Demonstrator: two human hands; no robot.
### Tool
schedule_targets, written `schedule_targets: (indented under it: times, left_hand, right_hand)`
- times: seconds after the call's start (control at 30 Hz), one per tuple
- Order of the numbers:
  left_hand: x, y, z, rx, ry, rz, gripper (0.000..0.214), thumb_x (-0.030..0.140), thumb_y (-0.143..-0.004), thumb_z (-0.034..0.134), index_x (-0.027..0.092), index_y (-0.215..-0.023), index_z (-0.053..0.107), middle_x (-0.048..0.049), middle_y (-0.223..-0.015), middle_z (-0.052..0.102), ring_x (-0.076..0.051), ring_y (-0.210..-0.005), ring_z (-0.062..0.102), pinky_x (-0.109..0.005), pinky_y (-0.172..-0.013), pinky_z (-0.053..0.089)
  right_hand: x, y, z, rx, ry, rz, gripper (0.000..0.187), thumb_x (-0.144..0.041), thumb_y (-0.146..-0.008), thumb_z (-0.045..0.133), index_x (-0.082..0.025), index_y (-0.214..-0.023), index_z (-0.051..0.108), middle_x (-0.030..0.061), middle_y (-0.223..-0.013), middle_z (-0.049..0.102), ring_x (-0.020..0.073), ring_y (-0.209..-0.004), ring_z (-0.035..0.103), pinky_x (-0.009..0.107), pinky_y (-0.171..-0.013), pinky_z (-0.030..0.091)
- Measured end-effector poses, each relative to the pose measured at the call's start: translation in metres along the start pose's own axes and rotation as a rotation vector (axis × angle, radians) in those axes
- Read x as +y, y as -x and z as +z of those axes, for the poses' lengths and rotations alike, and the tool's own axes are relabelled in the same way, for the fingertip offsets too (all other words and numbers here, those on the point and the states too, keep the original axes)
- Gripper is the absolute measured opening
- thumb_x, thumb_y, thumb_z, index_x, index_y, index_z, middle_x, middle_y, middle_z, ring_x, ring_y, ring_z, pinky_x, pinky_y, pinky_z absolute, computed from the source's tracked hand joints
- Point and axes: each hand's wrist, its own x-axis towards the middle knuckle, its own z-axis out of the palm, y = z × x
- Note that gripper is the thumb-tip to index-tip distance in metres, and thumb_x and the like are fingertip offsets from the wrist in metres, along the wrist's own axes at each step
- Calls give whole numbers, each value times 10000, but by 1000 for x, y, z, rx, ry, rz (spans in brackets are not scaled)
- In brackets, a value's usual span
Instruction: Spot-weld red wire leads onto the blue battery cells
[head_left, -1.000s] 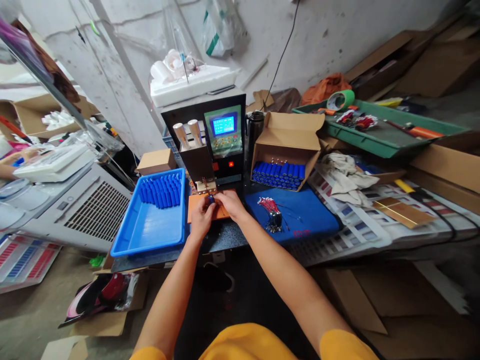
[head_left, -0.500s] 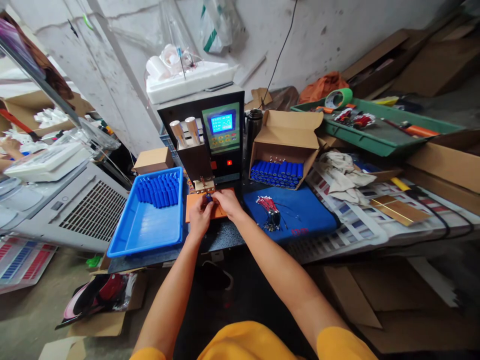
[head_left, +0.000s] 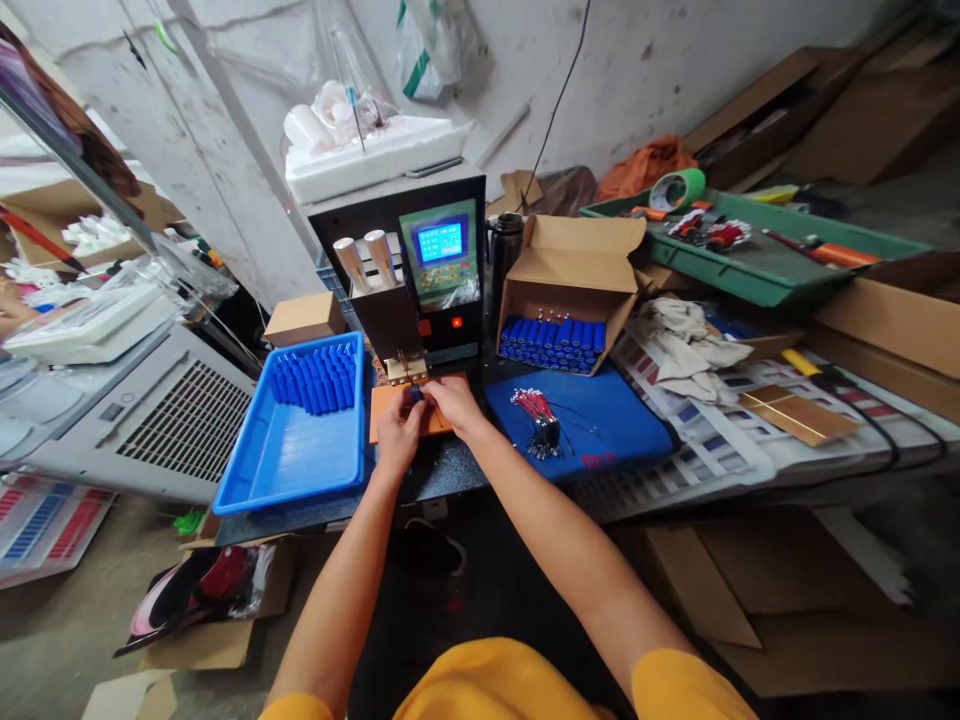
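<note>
Under the electrodes of a spot welder (head_left: 401, 335) with a lit screen, my left hand (head_left: 400, 425) is closed around a blue cylindrical battery cell (head_left: 415, 394). My right hand (head_left: 454, 402) is pinched at the cell's right side, close to the welder tips. Whether a wire or a tab lies in those right fingertips is too small to make out. Both hands rest over an orange plate (head_left: 379, 405). On the blue mat (head_left: 622, 420) to the right lies a bundle of red and black wires (head_left: 541, 420).
A blue tray (head_left: 307, 470) with rows of blue cells (head_left: 319, 378) stands left. Behind the mat, an open cardboard box (head_left: 585, 255) holds more cells. A dark flask (head_left: 506, 245) stands beside the welder, and a green tray (head_left: 772, 280) lies far right.
The view has shifted slightly. Both hands stay at the welder with the battery cell in nearly the same place.
</note>
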Motion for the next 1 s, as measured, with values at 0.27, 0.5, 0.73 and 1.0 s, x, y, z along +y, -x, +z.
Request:
schedule_targets:
  times: [0.27,0.5,0.73,1.0]
  left_hand:
    - [-1,0,0,13,-34,-4,264,313,-867,596,176,-1077,677,-58,-951,741,-180,-865,685,-307,-832,527]
    - [-1,0,0,17,-38,10,269,329,-868,590,175,-1073,671,-61,-957,739,-175,-841,681,-295,-798,524]
    - [-2,1,0,9,-41,-4,274,336,-868,587,177,-1077,665,-58,-929,730,-181,-848,679,-299,-804,522]
    - [-1,1,-1,-4,-35,33,263,351,-874,589,189,-1065,666,-54,-962,726,-186,-893,681,-302,-822,529]
  right_hand:
    - [-1,-1,0,-20,2,26,182,-294,-645,600,-155,-529,584,-34,-510,507,114,-558,452,244,-550,318]
    - [1,-2,0,-23,-4,29,162,-279,-661,597,-148,-569,622,-25,-540,544,124,-584,485,243,-566,343]
    - [3,-2,-1,-37,-18,20,156,-278,-664,597,-149,-581,627,-18,-556,564,131,-600,507,244,-582,363]
    - [3,-2,-1,-65,-65,28,132,-254,-665,606,-147,-602,652,6,-608,632,159,-689,586,255,-666,433]
